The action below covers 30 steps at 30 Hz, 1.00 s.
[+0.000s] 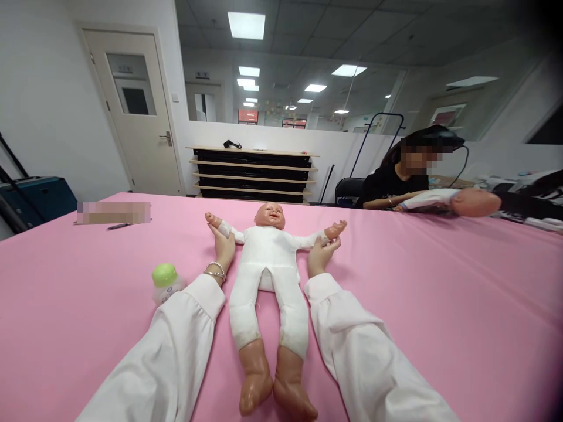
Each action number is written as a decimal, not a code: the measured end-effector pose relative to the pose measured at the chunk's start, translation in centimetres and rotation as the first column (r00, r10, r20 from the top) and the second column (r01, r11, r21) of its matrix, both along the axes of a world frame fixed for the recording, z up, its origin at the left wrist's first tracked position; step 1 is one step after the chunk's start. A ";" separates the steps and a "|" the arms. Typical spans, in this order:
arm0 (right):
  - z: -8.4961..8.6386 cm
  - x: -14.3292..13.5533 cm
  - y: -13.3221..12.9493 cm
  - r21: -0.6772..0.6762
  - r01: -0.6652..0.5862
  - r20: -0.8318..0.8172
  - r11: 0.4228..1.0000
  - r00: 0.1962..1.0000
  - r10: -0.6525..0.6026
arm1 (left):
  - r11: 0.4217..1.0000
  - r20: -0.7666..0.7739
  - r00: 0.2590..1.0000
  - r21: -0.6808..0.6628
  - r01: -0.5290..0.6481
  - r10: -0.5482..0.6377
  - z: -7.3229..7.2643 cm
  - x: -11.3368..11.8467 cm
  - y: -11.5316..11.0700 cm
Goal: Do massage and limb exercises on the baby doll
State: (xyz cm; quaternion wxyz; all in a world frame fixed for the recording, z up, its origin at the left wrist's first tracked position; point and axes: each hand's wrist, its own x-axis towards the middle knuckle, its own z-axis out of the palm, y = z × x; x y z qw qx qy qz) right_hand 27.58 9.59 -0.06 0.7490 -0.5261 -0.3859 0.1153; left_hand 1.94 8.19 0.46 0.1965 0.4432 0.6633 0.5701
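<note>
A baby doll with a white cloth body lies on its back on the pink table cover, head away from me and feet towards me. Its arms are spread out to both sides. My left hand is closed around the doll's forearm on the left, near its wrist. On the other side, my right hand grips the doll's other forearm just below its hand. Both thumbs and fingers are partly hidden by the doll's arms.
A jar with a green lid stands left of my left sleeve. A pen lies by a blurred flat item at the far left. At the far right a person holds another doll.
</note>
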 end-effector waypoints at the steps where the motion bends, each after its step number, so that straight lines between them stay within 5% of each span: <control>1: 0.1 -0.3 -0.2 0.018 -0.034 0.075 0.999 0.997 0.033 | 1.000 -0.061 0.998 0.022 0.014 -0.013 0.0 0.2 0.1; 3: 0.2 -1.0 -0.4 0.045 -0.129 0.277 0.991 0.954 0.111 | 0.993 -0.221 0.973 0.082 0.085 -0.065 0.0 0.8 0.5; 6: -0.1 -1.6 -0.1 0.019 -0.318 0.609 0.948 0.755 0.241 | 0.963 -0.479 0.870 0.157 0.218 -0.119 -0.1 1.6 1.2; 10: -0.1 -1.8 0.2 -0.001 -0.408 0.809 0.913 0.536 0.241 | 0.962 -0.668 0.734 0.100 0.253 -0.124 -0.2 2.2 1.3; 17: 0.5 -2.2 0.0 -0.024 -0.432 0.870 0.902 0.436 0.232 | 0.960 -0.788 0.592 0.002 0.281 -0.172 0.2 2.2 0.9; 30: 0.9 -2.2 -0.3 0.027 -0.463 0.867 0.886 0.452 0.211 | 0.967 -0.806 0.572 -0.004 0.253 -0.153 0.2 2.2 0.9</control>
